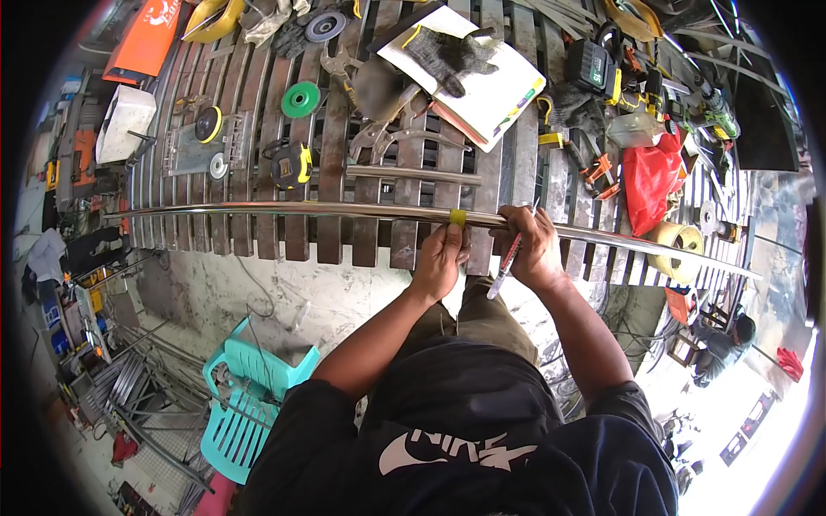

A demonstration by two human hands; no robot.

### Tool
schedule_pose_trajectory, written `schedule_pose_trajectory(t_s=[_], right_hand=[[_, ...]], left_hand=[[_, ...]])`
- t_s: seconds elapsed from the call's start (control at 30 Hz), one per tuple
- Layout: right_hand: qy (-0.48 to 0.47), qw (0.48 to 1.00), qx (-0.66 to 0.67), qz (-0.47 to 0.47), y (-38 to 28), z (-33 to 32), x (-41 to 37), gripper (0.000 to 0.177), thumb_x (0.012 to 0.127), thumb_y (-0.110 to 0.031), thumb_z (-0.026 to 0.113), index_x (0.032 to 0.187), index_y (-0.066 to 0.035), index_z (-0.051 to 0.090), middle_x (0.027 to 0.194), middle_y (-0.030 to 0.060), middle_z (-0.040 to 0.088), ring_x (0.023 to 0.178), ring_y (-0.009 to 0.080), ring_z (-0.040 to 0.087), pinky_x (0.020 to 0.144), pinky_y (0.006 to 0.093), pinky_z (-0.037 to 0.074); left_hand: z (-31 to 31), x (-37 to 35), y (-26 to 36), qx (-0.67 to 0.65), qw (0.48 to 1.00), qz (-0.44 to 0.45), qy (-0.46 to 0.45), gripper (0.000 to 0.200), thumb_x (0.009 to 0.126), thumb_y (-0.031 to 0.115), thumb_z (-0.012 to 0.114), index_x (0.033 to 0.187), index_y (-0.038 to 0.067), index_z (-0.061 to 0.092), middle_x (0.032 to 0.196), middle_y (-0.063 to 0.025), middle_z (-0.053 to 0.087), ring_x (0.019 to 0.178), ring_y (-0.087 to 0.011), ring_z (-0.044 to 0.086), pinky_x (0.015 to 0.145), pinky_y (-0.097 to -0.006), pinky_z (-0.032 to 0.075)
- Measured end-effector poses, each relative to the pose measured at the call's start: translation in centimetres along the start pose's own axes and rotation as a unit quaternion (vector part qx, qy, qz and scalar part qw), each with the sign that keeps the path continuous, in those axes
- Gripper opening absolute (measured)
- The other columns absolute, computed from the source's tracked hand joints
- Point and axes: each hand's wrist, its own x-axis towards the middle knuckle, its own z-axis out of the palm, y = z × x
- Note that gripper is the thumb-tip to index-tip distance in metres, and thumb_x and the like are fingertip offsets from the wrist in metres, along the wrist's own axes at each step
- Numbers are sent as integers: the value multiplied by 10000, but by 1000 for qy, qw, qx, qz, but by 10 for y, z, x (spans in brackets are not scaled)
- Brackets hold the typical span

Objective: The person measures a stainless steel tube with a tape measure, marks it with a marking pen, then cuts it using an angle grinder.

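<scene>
A long shiny metal tube (344, 209) lies across the slatted metal workbench (323, 245). A short yellow strip (458, 218) sits around or over the tube near its middle. My left hand (443, 258) is closed just below, thumb and fingertips pinching the strip's lower end against the tube. To its right, my right hand (535, 248) is closed around a slim white and red marker pen (508, 268), its fingers also against the tube. The undersides of the fingers on both hands are hidden.
Behind the tube lie a tape measure (292, 164), a green disc (301, 100), locking pliers (404, 138), a glove (449, 62) on an open notebook (508, 103), and a red bag (651, 182). A turquoise plastic chair (249, 370) stands at lower left. Another person (725, 344) crouches at right.
</scene>
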Motion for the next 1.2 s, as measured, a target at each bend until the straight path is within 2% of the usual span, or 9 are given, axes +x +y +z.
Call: schedule_pose_trajectory(t_s=[0.3, 0.4, 0.9, 1.2], right_hand=[[2, 1000, -10, -14, -3, -1, 2, 359, 876, -11, 795, 1185, -39, 614, 844, 105, 696, 795, 356, 669, 784, 472, 487], [19, 1000, 0, -17, -1, 2, 0, 356, 836, 0, 828, 1147, -51, 661, 868, 104, 655, 786, 357, 648, 785, 465, 508], [26, 999, -9, -23, 1, 5, -3, 374, 783, 38, 809, 1109, -48, 650, 940, 125, 720, 801, 358, 659, 798, 461, 505], [28, 999, -17, -23, 0, 5, -3, 387, 775, 53, 796, 1127, -45, 667, 926, 118, 710, 800, 355, 658, 784, 454, 507]], left_hand=[[-4, 1, -10, -26, 1000, -5, 12, 427, 1217, 404, 464, 980, 66, 573, 810, 32, 448, 700, -73, 359, 639, -267, 340], [-3, 1, -9, -20, 1000, -7, 7, 423, 1216, 403, 465, 966, 75, 555, 817, 32, 445, 706, -76, 368, 644, -267, 342], [1, -2, -6, -12, 1000, -17, 7, 423, 1224, 401, 439, 975, 75, 546, 830, 34, 441, 717, -75, 381, 653, -264, 356], [3, -2, -6, -3, 1000, -18, 20, 449, 1219, 427, 439, 981, 66, 556, 814, 33, 460, 705, -74, 398, 637, -267, 361]])
